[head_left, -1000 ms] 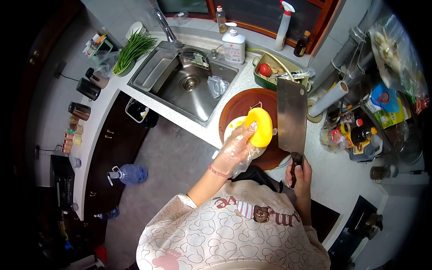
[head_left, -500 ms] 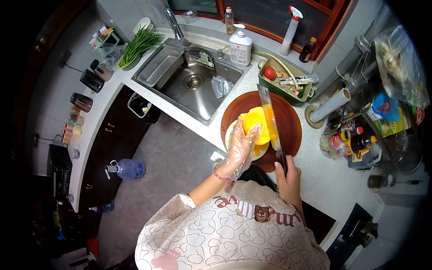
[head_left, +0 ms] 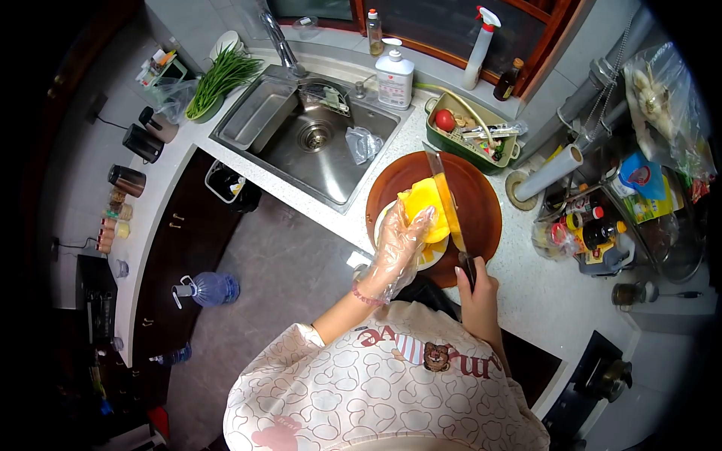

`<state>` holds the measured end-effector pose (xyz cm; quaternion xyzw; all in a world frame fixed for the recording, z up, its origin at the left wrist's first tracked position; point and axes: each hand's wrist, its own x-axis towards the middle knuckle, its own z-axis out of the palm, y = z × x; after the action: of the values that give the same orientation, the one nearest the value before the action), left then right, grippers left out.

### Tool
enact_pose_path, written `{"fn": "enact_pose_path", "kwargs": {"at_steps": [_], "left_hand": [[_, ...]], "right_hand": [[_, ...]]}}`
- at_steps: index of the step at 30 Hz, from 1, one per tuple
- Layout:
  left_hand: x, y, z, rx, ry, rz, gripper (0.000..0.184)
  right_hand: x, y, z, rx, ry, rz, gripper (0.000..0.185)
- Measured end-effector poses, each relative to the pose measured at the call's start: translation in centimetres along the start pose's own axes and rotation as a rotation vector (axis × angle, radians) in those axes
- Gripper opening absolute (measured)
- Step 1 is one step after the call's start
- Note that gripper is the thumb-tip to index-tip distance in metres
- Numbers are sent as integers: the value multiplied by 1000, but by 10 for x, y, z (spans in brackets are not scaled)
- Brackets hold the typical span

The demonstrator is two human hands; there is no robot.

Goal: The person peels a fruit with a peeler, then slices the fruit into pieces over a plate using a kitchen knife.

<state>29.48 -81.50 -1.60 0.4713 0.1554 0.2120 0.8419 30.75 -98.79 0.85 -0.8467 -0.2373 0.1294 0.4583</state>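
Observation:
My left hand [head_left: 398, 242], in a clear plastic glove, grips a yellow fruit-like piece [head_left: 423, 204] above a round brown board [head_left: 483, 203]. In my right hand [head_left: 477, 292] is the dark handle of a cleaver [head_left: 449, 201], its blade tilted nearly edge-on at the right side of the yellow piece. Whether the blade has entered the piece cannot be made out. Under my left hand, a white plate [head_left: 382, 218] with yellow pieces [head_left: 432, 252] rests on the board, partly hidden.
A steel sink [head_left: 320, 169] lies left of the board. Behind the board stands a green basket [head_left: 471, 155] with a tomato [head_left: 444, 119]. A soap bottle [head_left: 395, 79] is by the sink; bottles [head_left: 598, 233] and a roll [head_left: 553, 171] stand at right.
The yellow piece has come down and left, nearer the board. The cleaver has turned from showing its broad face to nearly edge-on and moved left against the piece.

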Motion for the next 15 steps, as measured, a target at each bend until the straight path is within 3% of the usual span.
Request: {"fn": "enact_pose_path", "kwargs": {"at_steps": [10, 15], "left_hand": [[12, -1, -10, -20, -43, -68, 31], [7, 6, -5, -112, -84, -85, 35]], "right_hand": [[-4, -7, -1, 47, 102, -84, 16], [-1, -10, -3, 43, 65, -19, 17]]}}
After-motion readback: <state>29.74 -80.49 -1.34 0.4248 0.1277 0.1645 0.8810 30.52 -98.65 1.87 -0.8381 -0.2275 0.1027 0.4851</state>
